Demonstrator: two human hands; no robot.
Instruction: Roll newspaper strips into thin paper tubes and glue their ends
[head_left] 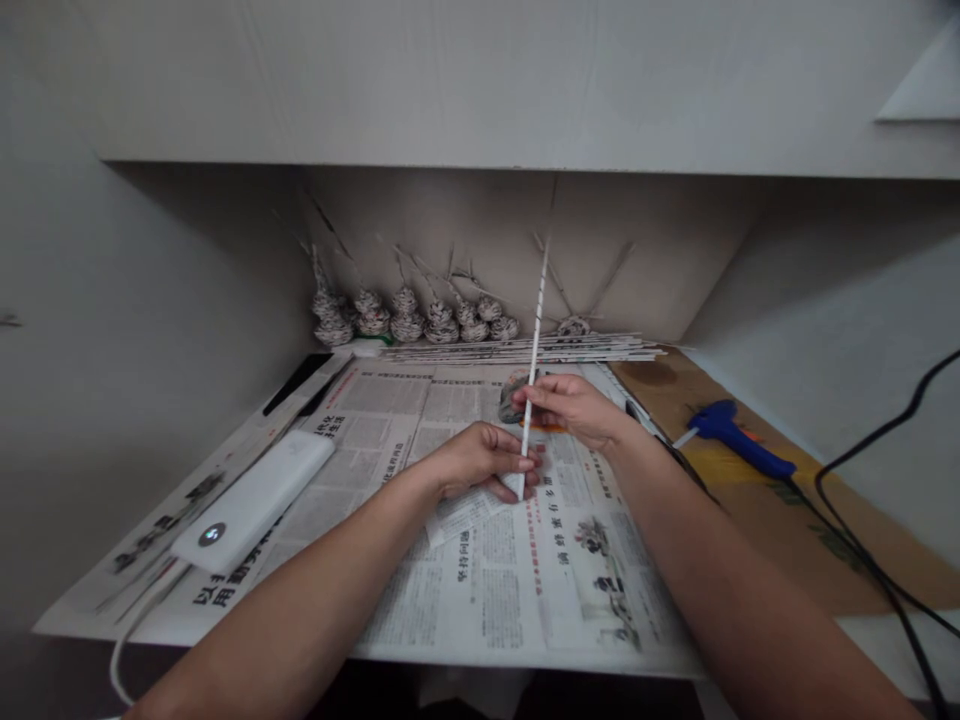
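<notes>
A thin rolled newspaper tube point(536, 335) stands almost upright, leaning slightly, above the newspaper-covered table. My left hand point(484, 460) is closed around its lower end, with the thumb laid across it. Higher up the tube, my right hand point(570, 405) pinches it between thumb and fingertips. A loose piece of printed paper point(457, 515) lies under my left hand; whether it joins the tube I cannot tell. Just behind my right hand, a small grey object point(511, 398) is partly hidden, its kind unclear.
Woven paper gourds point(405, 318) line the back wall behind a pile of paper tubes point(600, 348). A blue glue gun point(739, 437) lies on cardboard point(757, 520) at right, near black cables point(840, 535). A white power bank point(259, 500) sits left. A panel point(480, 90) overhangs the back.
</notes>
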